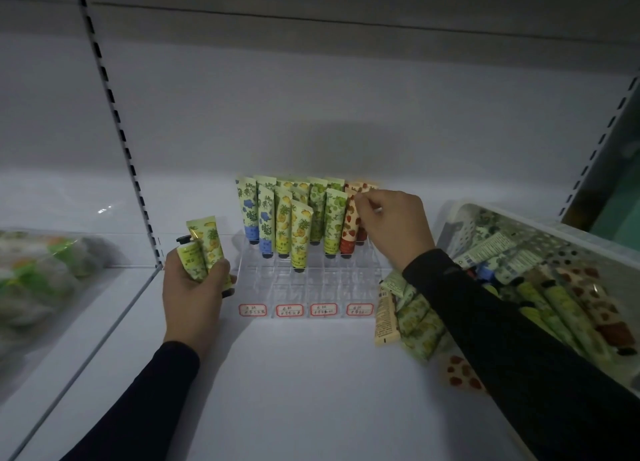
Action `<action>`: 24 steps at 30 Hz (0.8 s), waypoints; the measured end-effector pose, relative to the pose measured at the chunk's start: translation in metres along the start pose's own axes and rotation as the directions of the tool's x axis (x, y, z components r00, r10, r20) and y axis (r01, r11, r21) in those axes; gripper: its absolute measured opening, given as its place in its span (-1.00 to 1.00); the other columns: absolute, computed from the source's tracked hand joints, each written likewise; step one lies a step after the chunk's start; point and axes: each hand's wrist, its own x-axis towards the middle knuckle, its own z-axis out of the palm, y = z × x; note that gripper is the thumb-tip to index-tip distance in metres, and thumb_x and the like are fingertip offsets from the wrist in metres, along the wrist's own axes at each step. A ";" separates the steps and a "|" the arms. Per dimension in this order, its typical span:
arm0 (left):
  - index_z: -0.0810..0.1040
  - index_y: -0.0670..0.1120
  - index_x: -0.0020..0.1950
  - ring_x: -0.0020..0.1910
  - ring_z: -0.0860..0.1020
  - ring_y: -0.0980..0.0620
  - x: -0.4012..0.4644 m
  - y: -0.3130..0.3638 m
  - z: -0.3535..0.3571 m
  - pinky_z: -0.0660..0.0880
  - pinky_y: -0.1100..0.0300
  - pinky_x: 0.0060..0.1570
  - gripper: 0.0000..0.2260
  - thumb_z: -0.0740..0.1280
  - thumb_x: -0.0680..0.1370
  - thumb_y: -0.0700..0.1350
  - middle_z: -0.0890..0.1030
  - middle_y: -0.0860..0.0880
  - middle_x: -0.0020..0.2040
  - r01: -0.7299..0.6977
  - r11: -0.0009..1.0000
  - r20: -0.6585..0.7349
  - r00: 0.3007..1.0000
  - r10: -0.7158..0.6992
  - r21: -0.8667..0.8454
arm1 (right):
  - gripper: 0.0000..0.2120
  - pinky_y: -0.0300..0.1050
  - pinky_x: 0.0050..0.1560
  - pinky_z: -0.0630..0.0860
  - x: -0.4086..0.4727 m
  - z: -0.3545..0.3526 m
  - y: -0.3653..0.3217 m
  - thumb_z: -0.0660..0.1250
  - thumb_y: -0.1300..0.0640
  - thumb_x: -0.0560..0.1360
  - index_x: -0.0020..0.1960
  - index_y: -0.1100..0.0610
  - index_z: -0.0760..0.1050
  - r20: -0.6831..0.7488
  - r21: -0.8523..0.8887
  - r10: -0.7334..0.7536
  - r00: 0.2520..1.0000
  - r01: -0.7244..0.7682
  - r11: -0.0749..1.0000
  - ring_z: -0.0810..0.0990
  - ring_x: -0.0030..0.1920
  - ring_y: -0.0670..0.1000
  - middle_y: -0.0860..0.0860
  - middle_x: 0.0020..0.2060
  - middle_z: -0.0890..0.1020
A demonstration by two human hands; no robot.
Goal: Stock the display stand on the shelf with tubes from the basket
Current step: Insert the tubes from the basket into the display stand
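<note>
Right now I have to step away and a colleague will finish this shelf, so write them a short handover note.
Left hand: grips two yellow pineapple tubes beside the stand.
Right hand: pinches the top of a red strawberry tube standing in the display stand.
Done: back rows hold blue, yellow, green and red tubes.
Left: front slots are empty; more tubes wait in the basket and in a loose pile beside it.
</note>
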 end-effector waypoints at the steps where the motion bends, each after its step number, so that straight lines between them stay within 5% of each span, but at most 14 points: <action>1: 0.42 -0.07 0.11 -0.15 0.65 -0.18 0.000 0.000 0.000 0.52 0.23 -0.37 -0.79 0.36 0.54 -0.25 0.59 -0.21 0.00 0.001 1.000 0.001 1.000 -0.001 -0.004 | -0.62 0.03 -0.06 0.51 0.001 0.000 0.000 0.18 0.05 0.61 -0.14 0.27 0.64 -0.001 -0.005 -0.009 1.000 0.009 1.000 0.61 -0.22 0.13 0.17 -0.26 0.68; 17: 0.42 -0.09 0.13 -0.15 0.64 -0.15 0.000 0.002 0.001 0.53 0.17 -0.29 -0.79 0.35 0.54 -0.26 0.58 -0.21 0.03 -0.005 1.000 0.014 1.000 0.005 -0.007 | -0.56 -0.01 -0.11 0.51 -0.004 0.002 -0.001 0.16 -0.05 0.62 -0.16 0.23 0.63 0.007 0.009 -0.007 1.000 0.007 1.000 0.60 -0.25 0.09 0.13 -0.30 0.66; 24: 0.42 -0.09 0.11 -0.13 0.64 -0.16 -0.003 0.008 -0.002 0.55 0.21 -0.31 -0.80 0.35 0.55 -0.25 0.58 -0.19 -0.01 -0.007 0.999 0.002 1.000 0.007 -0.034 | -0.51 -0.23 -0.21 0.42 -0.018 -0.017 -0.002 0.09 -0.11 0.63 -0.34 0.11 0.51 -0.037 0.030 0.091 0.995 -0.089 0.996 0.56 -0.30 0.01 -0.02 -0.42 0.59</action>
